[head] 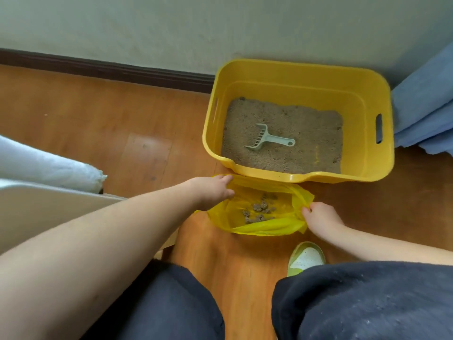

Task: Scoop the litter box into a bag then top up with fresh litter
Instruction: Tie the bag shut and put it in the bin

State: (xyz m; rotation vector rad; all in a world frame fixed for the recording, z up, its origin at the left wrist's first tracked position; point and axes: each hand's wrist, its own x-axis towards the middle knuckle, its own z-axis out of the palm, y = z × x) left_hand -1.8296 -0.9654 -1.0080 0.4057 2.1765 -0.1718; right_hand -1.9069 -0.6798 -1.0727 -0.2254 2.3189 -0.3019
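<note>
Centre frame, the yellow bag [259,217] lies open on the floor [98,123], touching the litter box [367,148] front edge. The left hand [213,192] holds its left rim, fingers seemingly curled (partly hidden); the right hand [321,219] pinches the right rim. Clumps [259,212] sit inside; the scoop [267,139] rests on the litter.

Pale scoop [267,140] flat on litter [306,133], clumps [259,212] bagged.
</note>
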